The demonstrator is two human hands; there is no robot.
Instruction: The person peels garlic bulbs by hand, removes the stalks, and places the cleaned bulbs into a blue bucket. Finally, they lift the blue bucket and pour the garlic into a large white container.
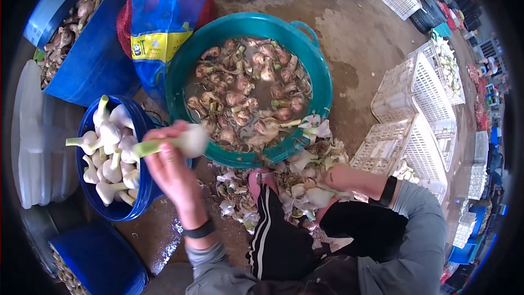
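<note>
1. White bulb (pixel 194 141): clean, blurred, green stem towards the left; in the left fingers (pixel 170 157), left of centre.
2. Pale bulbs (pixel 112 168): heaped in the blue bucket (pixel 146 177), left.
3. Muddy bulbs (pixel 236 98): stemmed, in murky water, upper centre.

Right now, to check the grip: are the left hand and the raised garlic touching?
Touching: the head view shows the left hand gripping the garlic by its stem.
</note>
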